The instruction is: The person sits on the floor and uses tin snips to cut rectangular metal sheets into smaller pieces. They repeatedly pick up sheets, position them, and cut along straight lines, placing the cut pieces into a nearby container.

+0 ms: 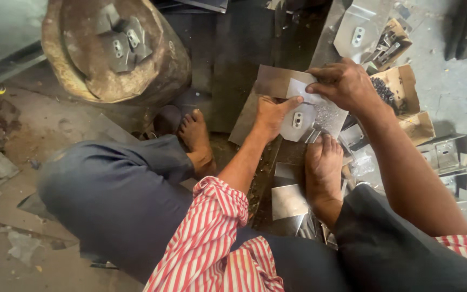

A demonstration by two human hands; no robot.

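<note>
The person sits low on a rough, dusty concrete floor [39,135] strewn with scraps and grit, knees drawn up, bare feet planted among sheet-metal pieces. Everything here arranges itself around the small metal plate [305,116] with a slotted fitting at its middle, which rests on a larger grey sheet [268,81] lying on the floor.

The left hand [271,114] presses down on the near-left edge of that plate, fingers together and flat, the thumb stretched across its top edge. The right hand [344,82] comes in from the far-right side of the plate, fingers curled and pinched together at its upper corner; what, if anything, sits between the fingertips is too small to tell. Just below the plate, the right foot [322,162] rests with its toes touching the plate's lower edge. The left foot [195,140] is well to the left of it, on darker ground.

Right of the plate stands an open cardboard box [406,86] with small dark screws in it, and beyond that more bent metal brackets [447,154]. Far to the upper left of the plate sits a rusty, round drum-like block [109,54] with several similar plates lying on top. More shiny sheets [288,201] lie just under the plate, between the legs.
</note>
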